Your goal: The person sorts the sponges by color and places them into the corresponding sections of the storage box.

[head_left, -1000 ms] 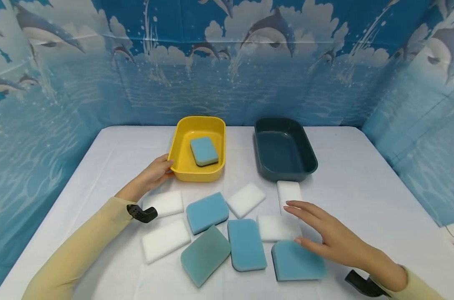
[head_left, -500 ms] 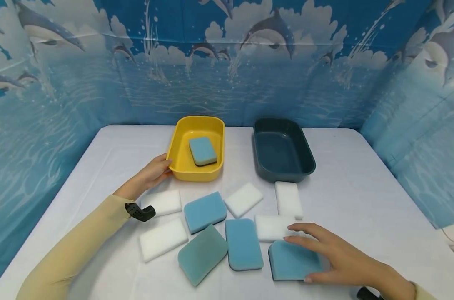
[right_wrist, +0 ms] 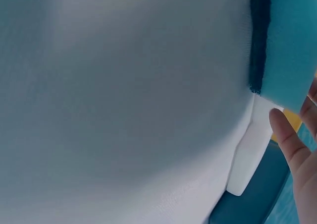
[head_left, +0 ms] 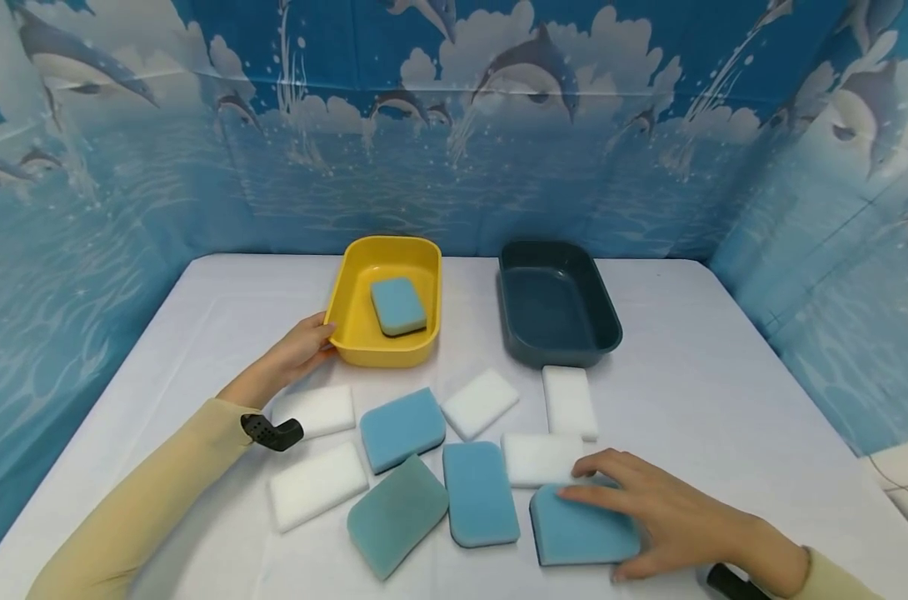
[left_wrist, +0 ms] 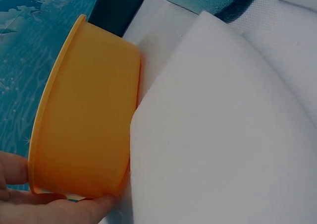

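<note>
My left hand point(head_left: 304, 343) grips the near left side of a yellow plastic tub point(head_left: 382, 357); in the left wrist view, fingers point(left_wrist: 59, 211) wrap its rim and wall. Inside the tub lies one blue sponge point(head_left: 398, 306) with a dark underside. Over another blue sponge point(head_left: 580, 535), at the near right, my right hand point(head_left: 667, 508) spreads its fingers and thumb. One finger overlaps the sponge's far edge, and the thumb is by its near right corner. In the right wrist view, fingertips point(right_wrist: 280, 120) are right at the end of that sponge point(right_wrist: 290, 45).
A dark teal tub point(head_left: 562, 354) stands at the back right. Several white sponges, one of them point(head_left: 570, 402) in front of that tub, lie across the white table point(head_left: 694, 350). More blue sponges point(head_left: 403, 429) and a greener sponge point(head_left: 399, 517) lie among them. A dolphin-print curtain point(head_left: 454, 167) closes the back.
My right hand has come down and toward me, from above the white sponges to the near right blue sponge. My left hand stays on the yellow tub. The view has shifted slightly.
</note>
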`<state>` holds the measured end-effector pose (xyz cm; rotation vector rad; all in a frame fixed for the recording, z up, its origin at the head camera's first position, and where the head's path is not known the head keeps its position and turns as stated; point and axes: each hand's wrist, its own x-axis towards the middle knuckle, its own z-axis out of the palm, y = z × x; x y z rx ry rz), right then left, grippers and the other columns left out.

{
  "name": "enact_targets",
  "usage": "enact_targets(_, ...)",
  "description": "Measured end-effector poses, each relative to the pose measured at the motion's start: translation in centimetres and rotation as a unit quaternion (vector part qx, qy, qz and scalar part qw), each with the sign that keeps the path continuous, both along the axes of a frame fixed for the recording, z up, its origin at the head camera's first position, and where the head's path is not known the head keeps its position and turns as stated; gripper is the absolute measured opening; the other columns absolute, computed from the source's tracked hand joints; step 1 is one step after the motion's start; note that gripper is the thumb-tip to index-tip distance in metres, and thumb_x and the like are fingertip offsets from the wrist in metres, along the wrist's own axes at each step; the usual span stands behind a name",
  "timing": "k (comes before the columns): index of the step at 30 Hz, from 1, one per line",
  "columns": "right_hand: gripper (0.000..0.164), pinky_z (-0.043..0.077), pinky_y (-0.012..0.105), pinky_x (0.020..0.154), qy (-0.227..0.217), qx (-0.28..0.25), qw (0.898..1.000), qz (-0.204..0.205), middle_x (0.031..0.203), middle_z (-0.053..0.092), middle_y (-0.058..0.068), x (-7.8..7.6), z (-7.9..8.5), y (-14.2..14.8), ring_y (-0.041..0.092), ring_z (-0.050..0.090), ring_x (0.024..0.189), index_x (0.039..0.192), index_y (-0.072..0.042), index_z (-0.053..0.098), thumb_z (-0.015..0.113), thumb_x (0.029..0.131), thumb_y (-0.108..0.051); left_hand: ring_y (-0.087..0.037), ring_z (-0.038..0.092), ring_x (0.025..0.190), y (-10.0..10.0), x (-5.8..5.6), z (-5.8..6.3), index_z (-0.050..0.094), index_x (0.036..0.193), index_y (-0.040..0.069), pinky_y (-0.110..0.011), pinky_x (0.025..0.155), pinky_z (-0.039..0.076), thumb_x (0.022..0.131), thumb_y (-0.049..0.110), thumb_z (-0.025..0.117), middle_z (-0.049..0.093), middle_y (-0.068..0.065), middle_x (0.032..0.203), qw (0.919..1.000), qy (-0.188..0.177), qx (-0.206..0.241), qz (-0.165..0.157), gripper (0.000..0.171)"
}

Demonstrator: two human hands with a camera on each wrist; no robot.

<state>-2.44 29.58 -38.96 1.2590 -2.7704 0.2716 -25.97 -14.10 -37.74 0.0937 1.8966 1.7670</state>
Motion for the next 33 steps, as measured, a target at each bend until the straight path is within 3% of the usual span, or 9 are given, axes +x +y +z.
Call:
enact_targets(8, 0.078, 0.049, 0.032, 0.080, 0.014, 0.006, 1.000, -0.004, 0.129, 0.047, -0.010, 0.5, -0.2, 0.1, 0.004, 0.038, 0.112, 0.137, -0.034, 0.045, 0.071, 0.069, -0.063, -0.032, 0.016, 0.146, -0.1, 0.3, -0.1, 0.004, 0.149, -0.003, -0.044, 0.120, 0.018, 0.104, 0.011, 0.018, 0.013, -0.021, 0.156, 1.0000, 0.005, -0.007, -0.002, 0.050)
enact_targets(14, 0.077, 0.040, 0.023, 0.089, 0.043, -0.012, 0.999, 0.016, 0.127, 0.049, -0.010, 0.5, -0.4, 0.1, 0.005, 0.040, 0.112, 0.136, -0.030, 0.047, 0.073, 0.070, -0.058, -0.031, 0.017, 0.146, -0.1, 0.2, 0.0, 0.005, 0.149, -0.003, -0.044, 0.120, 0.019, 0.104, 0.011, 0.019, 0.014, -0.020, 0.156, 0.9999, 0.006, -0.008, 0.004, 0.050)
enact_targets(20, 0.075, 0.046, 0.026, 0.084, 0.037, -0.017, 0.999, 0.013, 0.127, 0.050, -0.009, 0.9, -0.2, 0.0, 0.003, 0.042, 0.111, 0.135, -0.030, 0.048, 0.074, 0.070, -0.057, -0.031, 0.016, 0.146, 0.0, 0.1, 0.1, 0.005, 0.149, -0.002, -0.044, 0.120, 0.019, 0.104, 0.011, 0.019, 0.013, -0.019, 0.157, 1.0000, 0.008, -0.005, 0.000, 0.050)
enact_targets(27, 0.076, 0.029, 0.007, 0.096, 0.043, -0.039, 0.998, 0.018, 0.127, 0.051, -0.008, 1.2, 0.4, 0.2, 0.002, 0.041, 0.111, 0.134, -0.026, 0.050, 0.078, 0.068, -0.052, -0.030, 0.016, 0.146, 0.0, 0.0, -0.1, 0.005, 0.150, -0.001, -0.044, 0.120, 0.019, 0.104, 0.012, 0.019, 0.013, -0.018, 0.157, 0.9999, 0.008, -0.005, -0.005, 0.050)
enact_targets(33, 0.078, 0.028, 0.004, 0.097, 0.054, -0.053, 0.997, 0.003, 0.125, 0.051, -0.007, 0.9, 1.4, 0.5, 0.001, 0.039, 0.113, 0.132, -0.025, 0.052, 0.083, 0.064, -0.047, -0.031, 0.017, 0.146, 0.0, 0.0, -0.3, 0.006, 0.150, -0.001, -0.045, 0.120, 0.019, 0.104, 0.011, 0.019, 0.015, -0.019, 0.156, 0.9999, 0.012, -0.007, -0.005, 0.049)
